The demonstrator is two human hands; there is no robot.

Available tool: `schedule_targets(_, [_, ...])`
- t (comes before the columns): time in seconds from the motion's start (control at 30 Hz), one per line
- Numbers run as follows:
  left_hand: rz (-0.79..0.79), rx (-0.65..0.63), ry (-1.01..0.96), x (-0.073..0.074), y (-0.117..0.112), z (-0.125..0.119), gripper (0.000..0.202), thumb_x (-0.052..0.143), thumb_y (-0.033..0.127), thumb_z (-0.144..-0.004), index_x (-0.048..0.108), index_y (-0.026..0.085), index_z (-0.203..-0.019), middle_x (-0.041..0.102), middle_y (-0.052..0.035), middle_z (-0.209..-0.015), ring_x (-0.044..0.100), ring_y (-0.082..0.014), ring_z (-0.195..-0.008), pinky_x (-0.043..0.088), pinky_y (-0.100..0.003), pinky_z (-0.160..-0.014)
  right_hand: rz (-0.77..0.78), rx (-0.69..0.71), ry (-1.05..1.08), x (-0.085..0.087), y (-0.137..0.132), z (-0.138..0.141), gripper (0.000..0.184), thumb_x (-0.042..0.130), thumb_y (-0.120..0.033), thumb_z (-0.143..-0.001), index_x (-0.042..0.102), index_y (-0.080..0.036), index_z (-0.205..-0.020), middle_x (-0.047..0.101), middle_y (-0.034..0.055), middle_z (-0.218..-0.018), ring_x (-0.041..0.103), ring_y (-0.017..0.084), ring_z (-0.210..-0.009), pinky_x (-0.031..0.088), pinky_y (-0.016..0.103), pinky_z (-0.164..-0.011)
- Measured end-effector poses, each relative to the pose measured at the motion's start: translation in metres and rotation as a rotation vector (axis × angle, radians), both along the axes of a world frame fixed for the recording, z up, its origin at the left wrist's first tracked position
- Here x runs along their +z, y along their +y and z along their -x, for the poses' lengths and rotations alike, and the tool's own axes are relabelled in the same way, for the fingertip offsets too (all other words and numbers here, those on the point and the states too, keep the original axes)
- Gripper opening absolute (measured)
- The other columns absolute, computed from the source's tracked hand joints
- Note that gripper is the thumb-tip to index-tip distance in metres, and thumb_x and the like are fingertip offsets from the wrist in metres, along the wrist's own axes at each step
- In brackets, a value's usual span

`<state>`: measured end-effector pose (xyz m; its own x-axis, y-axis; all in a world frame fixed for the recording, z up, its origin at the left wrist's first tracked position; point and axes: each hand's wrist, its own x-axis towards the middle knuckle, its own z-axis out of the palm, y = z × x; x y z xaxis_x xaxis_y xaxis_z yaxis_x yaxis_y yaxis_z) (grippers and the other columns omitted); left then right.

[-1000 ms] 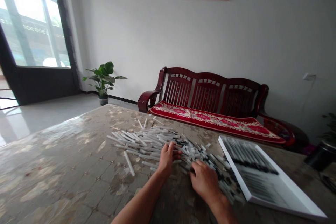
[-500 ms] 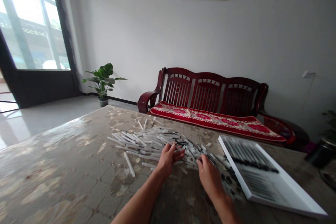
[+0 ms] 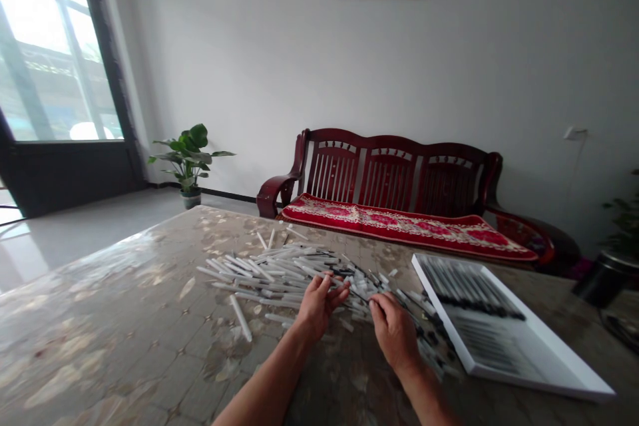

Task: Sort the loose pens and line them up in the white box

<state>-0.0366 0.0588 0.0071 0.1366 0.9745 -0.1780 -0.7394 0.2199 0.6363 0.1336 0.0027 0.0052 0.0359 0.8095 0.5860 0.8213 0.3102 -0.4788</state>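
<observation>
A loose heap of white pen barrels with dark-tipped refills lies spread across the patterned table. My left hand hovers over the heap's middle, fingers curled around a white barrel. My right hand sits just to its right, fingers pinched on a thin dark refill that points toward the left hand. The two hands nearly meet.
A shallow white tray holding rows of dark pens lies on the table at the right. Behind the table stands a dark wooden bench with a red cushion. A potted plant is by the window, and a dark pot at far right.
Both hands have lifted slightly off the heap and drawn together. The right hand turned from lying on the pens to pinching a refill. The view shifted a little to the right.
</observation>
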Motion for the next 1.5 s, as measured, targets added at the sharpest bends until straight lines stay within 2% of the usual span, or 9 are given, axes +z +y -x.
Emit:
schedule_targets(0.3, [-0.052, -0.051, 0.139, -0.003, -0.008, -0.009, 0.036, 0.081, 0.036, -0.070, 0.053, 0.020, -0.087, 0.070, -0.0017, -0.083, 0.074, -0.0193, -0.070, 0.061, -0.029, -0.065, -0.062, -0.017, -0.135, 0.002, -0.003, 0.000, 0.027, 0.039, -0.023, -0.095, 0.065, -0.021, -0.089, 0.066, 0.0050, -0.085, 0.063, 0.018, -0.080, 0.045, 0.026, -0.071])
schedule_targets(0.6, [-0.087, -0.035, 0.180, 0.002, -0.015, -0.016, 0.043, 0.084, 0.042, -0.064, 0.055, 0.019, -0.086, 0.071, -0.0016, -0.079, 0.072, -0.0169, -0.064, 0.060, -0.027, -0.060, -0.216, 0.060, -0.241, 0.004, -0.002, -0.003, 0.024, 0.044, -0.017, -0.095, 0.067, -0.022, -0.091, 0.063, 0.0040, -0.081, 0.061, 0.018, -0.075, 0.045, 0.027, -0.069])
schedule_targets(0.77, [-0.060, -0.128, 0.125, 0.003, -0.031, -0.029, 0.047, 0.089, 0.041, -0.057, 0.059, 0.017, -0.084, 0.072, -0.0031, -0.080, 0.071, -0.0167, -0.067, 0.058, -0.026, -0.062, -0.186, 0.083, 0.021, 0.001, -0.002, 0.009, 0.024, 0.042, -0.023, -0.097, 0.061, -0.023, -0.112, 0.064, 0.0076, -0.102, 0.061, 0.021, -0.096, 0.050, 0.034, -0.084])
schedule_targets(0.93, [-0.091, -0.240, 0.121, 0.003, -0.045, -0.040, 0.042, 0.088, 0.038, -0.059, 0.063, 0.015, -0.083, 0.072, -0.0034, -0.076, 0.071, -0.0170, -0.070, 0.055, -0.023, -0.064, -0.177, 0.170, 0.347, 0.000, -0.006, 0.030, 0.041, 0.042, -0.042, -0.097, 0.049, -0.023, -0.133, 0.053, 0.0110, -0.135, 0.047, 0.025, -0.128, 0.038, 0.045, -0.108])
schedule_targets(1.03, [-0.067, -0.266, 0.115, 0.003, -0.045, -0.041, 0.037, 0.087, 0.033, -0.062, 0.063, 0.014, -0.083, 0.071, -0.0025, -0.073, 0.069, -0.0147, -0.065, 0.055, -0.022, -0.061, -0.090, 0.214, 0.578, 0.002, -0.003, 0.032, 0.049, 0.036, -0.050, -0.097, 0.047, -0.024, -0.138, 0.051, 0.0094, -0.141, 0.045, 0.025, -0.132, 0.037, 0.043, -0.109])
schedule_targets(1.13, [0.047, -0.220, 0.098, 0.005, -0.040, -0.036, 0.025, 0.082, 0.022, -0.071, 0.060, 0.014, -0.081, 0.070, -0.0020, -0.071, 0.069, -0.0123, -0.061, 0.055, -0.019, -0.055, 0.014, 0.155, 0.727, 0.007, 0.006, 0.010, 0.049, 0.033, -0.051, -0.097, 0.055, -0.022, -0.130, 0.061, 0.0097, -0.131, 0.056, 0.024, -0.121, 0.045, 0.038, -0.099])
schedule_targets(1.2, [0.111, -0.165, 0.078, 0.007, -0.035, -0.033, 0.018, 0.076, 0.016, -0.078, 0.058, 0.015, -0.079, 0.069, -0.0020, -0.070, 0.070, -0.0114, -0.062, 0.056, -0.017, -0.055, 0.057, 0.008, 0.658, 0.010, 0.013, -0.018, 0.043, 0.041, -0.048, -0.092, 0.065, -0.019, -0.114, 0.069, 0.0114, -0.115, 0.063, 0.026, -0.107, 0.049, 0.037, -0.090])
schedule_targets(1.33, [0.150, -0.080, 0.034, 0.009, -0.028, -0.027, 0.017, 0.068, 0.011, -0.084, 0.054, 0.015, -0.076, 0.067, -0.0002, -0.066, 0.070, -0.0104, -0.061, 0.057, -0.017, -0.057, 0.131, -0.298, 0.177, 0.005, 0.018, -0.072, 0.030, 0.045, -0.028, -0.087, 0.072, -0.019, -0.095, 0.074, 0.0109, -0.099, 0.067, 0.025, -0.096, 0.047, 0.032, -0.084])
schedule_targets(1.5, [0.165, -0.053, 0.006, 0.006, -0.023, -0.026, 0.016, 0.064, 0.007, -0.085, 0.053, 0.015, -0.076, 0.067, -0.0013, -0.065, 0.071, -0.0113, -0.061, 0.059, -0.017, -0.057, 0.295, -0.373, -0.240, -0.010, 0.018, -0.083, 0.029, 0.044, -0.022, -0.093, 0.072, -0.020, -0.097, 0.072, 0.0104, -0.099, 0.066, 0.021, -0.092, 0.043, 0.026, -0.077])
